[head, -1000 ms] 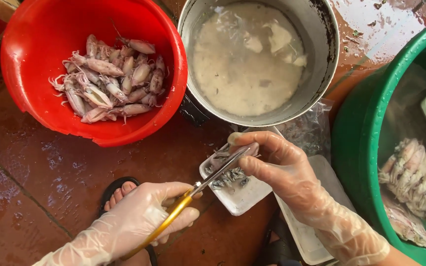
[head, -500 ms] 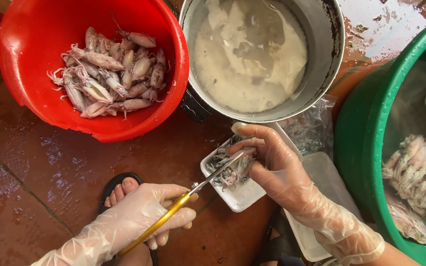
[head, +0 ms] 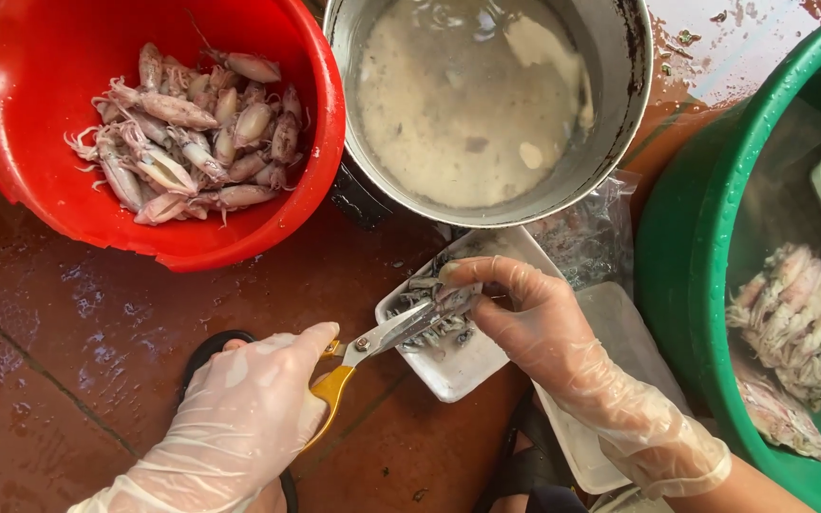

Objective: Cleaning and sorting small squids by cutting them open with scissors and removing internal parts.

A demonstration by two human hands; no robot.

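Wet reddish-brown tiled floor (head: 97, 332) underneath everything, glistening with puddles. At the right edge, a big green tub (head: 686, 237) with pale cleaned squid (head: 800, 313) lying in shallow water. Top left, a red basin (head: 11, 123) heaped with whole small squid (head: 182, 133), mottled pink and grey. Between them, a steel pot (head: 620, 123) filled with cloudy whitish water. Below the pot, a clear plastic bag (head: 601, 237) and two white foam trays: a flat one (head: 620, 332) partly under the right forearm, and a smaller one (head: 458, 366) carrying dark scraps.

Both hands in thin clear gloves. Left hand (head: 239, 418) wrapped around the yellow handles of the scissors (head: 382, 340), fingers closed tight on the grip, blades pointing up and right. Right hand (head: 534, 332) held over the smaller tray, thumb and fingers (head: 472, 271) pinched together on a single small squid (head: 439, 309), blade tips touching it.

Judging by look: light, soft and limp, very slippery through wet gloves, easily torn. Best gripped by a firm pinch across the body just behind the cut, not by the trailing tentacles.

Dark sandals just visible under each wrist.
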